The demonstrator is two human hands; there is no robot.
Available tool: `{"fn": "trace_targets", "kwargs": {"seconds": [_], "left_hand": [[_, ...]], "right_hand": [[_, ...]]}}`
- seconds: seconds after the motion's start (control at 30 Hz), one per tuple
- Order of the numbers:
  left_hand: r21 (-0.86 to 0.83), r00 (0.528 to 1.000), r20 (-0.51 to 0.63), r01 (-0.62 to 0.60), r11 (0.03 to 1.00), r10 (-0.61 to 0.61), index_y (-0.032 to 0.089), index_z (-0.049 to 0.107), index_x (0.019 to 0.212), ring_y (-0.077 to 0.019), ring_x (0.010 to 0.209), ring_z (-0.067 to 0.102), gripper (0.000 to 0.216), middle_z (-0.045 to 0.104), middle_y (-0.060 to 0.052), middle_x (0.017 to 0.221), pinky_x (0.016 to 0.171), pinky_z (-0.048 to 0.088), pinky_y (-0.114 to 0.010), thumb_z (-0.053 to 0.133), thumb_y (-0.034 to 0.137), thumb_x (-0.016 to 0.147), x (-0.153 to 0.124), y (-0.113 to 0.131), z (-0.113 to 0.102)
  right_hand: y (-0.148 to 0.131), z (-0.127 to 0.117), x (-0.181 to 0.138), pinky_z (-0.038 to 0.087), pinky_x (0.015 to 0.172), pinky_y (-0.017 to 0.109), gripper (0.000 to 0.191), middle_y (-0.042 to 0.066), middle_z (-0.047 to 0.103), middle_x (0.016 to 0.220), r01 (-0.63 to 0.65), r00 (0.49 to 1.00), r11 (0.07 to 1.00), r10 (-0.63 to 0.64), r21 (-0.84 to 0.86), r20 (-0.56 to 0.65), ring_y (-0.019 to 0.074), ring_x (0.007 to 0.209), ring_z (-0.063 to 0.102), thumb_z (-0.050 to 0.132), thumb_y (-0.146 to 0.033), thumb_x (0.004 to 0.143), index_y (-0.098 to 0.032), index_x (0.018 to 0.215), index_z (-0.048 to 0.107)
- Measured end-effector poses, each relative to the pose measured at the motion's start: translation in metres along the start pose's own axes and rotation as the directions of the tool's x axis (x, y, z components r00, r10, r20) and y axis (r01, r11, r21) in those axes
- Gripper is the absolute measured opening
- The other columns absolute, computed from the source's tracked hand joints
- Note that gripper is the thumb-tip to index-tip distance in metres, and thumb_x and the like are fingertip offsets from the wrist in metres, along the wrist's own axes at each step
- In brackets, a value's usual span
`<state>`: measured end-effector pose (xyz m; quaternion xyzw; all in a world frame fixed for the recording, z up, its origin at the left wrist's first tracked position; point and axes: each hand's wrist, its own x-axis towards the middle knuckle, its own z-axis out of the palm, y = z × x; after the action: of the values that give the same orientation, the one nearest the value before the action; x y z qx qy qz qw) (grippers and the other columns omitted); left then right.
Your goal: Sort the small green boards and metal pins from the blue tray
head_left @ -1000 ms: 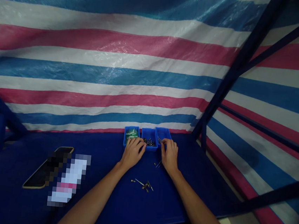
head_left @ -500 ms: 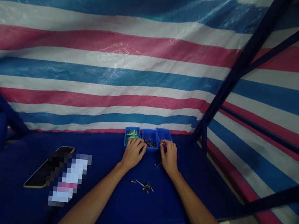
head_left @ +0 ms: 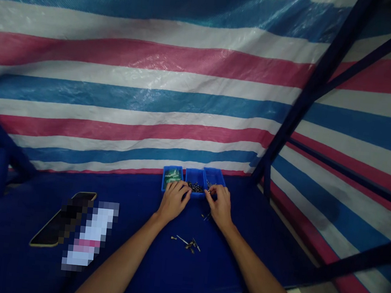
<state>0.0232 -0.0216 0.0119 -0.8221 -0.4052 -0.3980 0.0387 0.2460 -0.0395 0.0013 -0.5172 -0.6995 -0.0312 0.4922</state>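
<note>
Three small blue trays stand side by side at the far edge of a dark blue table. The left tray holds greenish parts, the middle tray small dark pieces, the right tray thin metal pins. My left hand rests palm down with fingers curled at the front of the left and middle trays. My right hand sits at the front of the right tray, its fingertips pinched at the pins; what they hold is too small to name. Loose screws lie between my forearms.
A phone lies at the left beside a blurred-out object. A few more pins lie just left of my right wrist. A striped tarpaulin forms the back wall. Dark blue frame bars rise on the right.
My right hand's fingers have shifted slightly left toward the gap between the middle and right trays. The left hand has barely moved.
</note>
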Motion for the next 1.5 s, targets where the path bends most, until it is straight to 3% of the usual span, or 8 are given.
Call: {"fn": "trace_targets", "kwargs": {"seconds": [0.37,0.53,0.7,1.1,1.3,1.5], "left_hand": [[0.0,1.0,-0.003,0.001,1.0,-0.001,0.024,0.07,0.109,-0.0234,0.106,0.062,0.021,0.07,-0.006,0.113,0.095,0.044,-0.043,0.05,0.028,0.11,0.0,0.001,0.0],[-0.006,1.0,-0.004,-0.001,1.0,0.001,0.024,0.071,0.108,-0.0235,0.106,0.062,0.021,0.07,-0.006,0.113,0.095,0.045,-0.044,0.05,0.027,0.109,0.0,0.001,0.0],[-0.007,1.0,-0.002,0.001,1.0,-0.001,0.024,0.071,0.108,-0.023,0.105,0.062,0.021,0.07,-0.006,0.113,0.095,0.045,-0.043,0.051,0.026,0.109,0.0,0.001,-0.001],[0.005,1.0,0.0,-0.002,1.0,0.002,0.024,0.07,0.108,-0.0233,0.105,0.062,0.021,0.07,-0.006,0.113,0.094,0.044,-0.043,0.05,0.027,0.109,0.0,0.0,0.001],[0.001,1.0,0.002,0.001,1.0,-0.001,0.024,0.07,0.108,-0.0233,0.106,0.062,0.021,0.07,-0.006,0.113,0.095,0.044,-0.043,0.05,0.027,0.109,0.0,0.0,0.0],[-0.006,1.0,-0.001,-0.002,1.0,0.002,0.025,0.071,0.109,-0.0237,0.106,0.062,0.021,0.07,-0.006,0.113,0.094,0.045,-0.044,0.05,0.027,0.109,0.0,0.001,-0.001]], "right_hand": [[-0.001,0.0,-0.001,0.042,0.084,0.04,0.017,0.002,0.064,0.087,0.024,1.0,1.0,-0.024,0.012,0.017,0.0236,0.085,0.059,0.062,-0.037,0.105,-0.024,0.095,0.057],[-0.004,-0.001,0.0,0.048,0.088,0.043,0.012,0.007,0.066,0.1,0.024,0.999,0.999,-0.025,0.042,0.025,0.026,0.094,0.061,0.054,-0.033,0.107,-0.025,0.106,0.063],[-0.009,-0.004,0.001,0.052,0.094,0.046,0.019,0.01,0.067,0.11,0.02,0.998,0.996,-0.025,0.086,0.05,0.0281,0.104,0.063,0.05,-0.029,0.108,-0.026,0.115,0.067],[-0.008,-0.005,0.002,0.049,0.102,0.048,0.028,0.01,0.07,0.119,0.075,0.995,0.992,-0.081,0.097,0.061,0.0284,0.112,0.065,0.046,-0.027,0.111,-0.028,0.132,0.065],[-0.009,-0.004,0.002,0.052,0.098,0.047,0.022,0.009,0.071,0.112,0.046,0.998,0.989,-0.053,0.14,0.045,0.0275,0.104,0.065,0.046,-0.03,0.112,-0.027,0.125,0.063],[-0.013,-0.006,0.003,0.052,0.103,0.046,0.027,0.01,0.069,0.116,0.023,0.997,0.98,-0.036,0.196,0.064,0.0277,0.114,0.065,0.041,-0.032,0.113,-0.028,0.125,0.064]]}}
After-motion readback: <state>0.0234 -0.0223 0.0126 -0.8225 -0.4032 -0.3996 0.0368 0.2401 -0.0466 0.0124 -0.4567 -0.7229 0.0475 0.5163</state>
